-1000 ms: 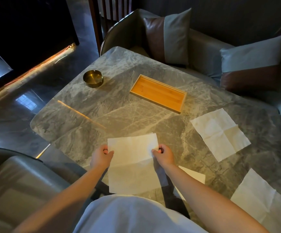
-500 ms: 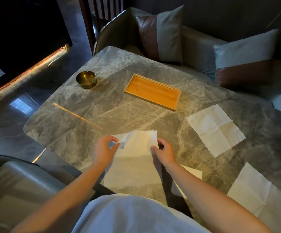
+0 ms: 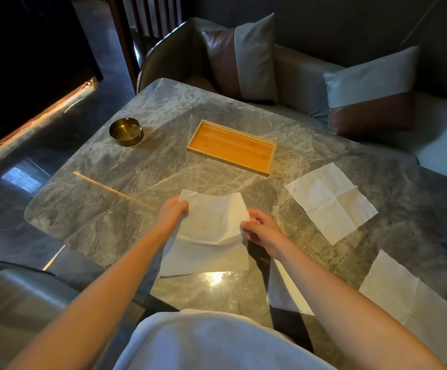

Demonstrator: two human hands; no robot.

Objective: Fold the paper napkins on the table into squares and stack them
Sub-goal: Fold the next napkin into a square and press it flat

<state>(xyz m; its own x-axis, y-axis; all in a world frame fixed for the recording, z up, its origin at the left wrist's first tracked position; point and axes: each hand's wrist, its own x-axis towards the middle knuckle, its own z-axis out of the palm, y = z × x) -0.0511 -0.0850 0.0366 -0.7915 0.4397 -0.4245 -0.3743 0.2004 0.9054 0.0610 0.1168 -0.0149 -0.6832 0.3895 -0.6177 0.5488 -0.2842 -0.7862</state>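
A grey marble table (image 3: 137, 188) filled most of the frame, with a sofa and two cushions along the upper right. Four white paper napkins lay on it. An open napkin (image 3: 414, 300) sat at the lower right edge, and a second open napkin (image 3: 329, 201) lay at the right of centre, its fold creases showing. At the centre of the frame the held napkin (image 3: 211, 231) was bent over along a fold, its upper half raised off the table and its lower half flat. A folded napkin (image 3: 284, 292) lay partly under the right forearm, below centre. A wooden tray (image 3: 231, 146) stood above centre, and a brass ashtray (image 3: 126, 131) sat at the upper left. The left hand (image 3: 173, 212) was closed on the held napkin's upper left corner. The right hand (image 3: 262, 231) pinched its right edge with thumb and fingertips, the other fingers loosely curled.
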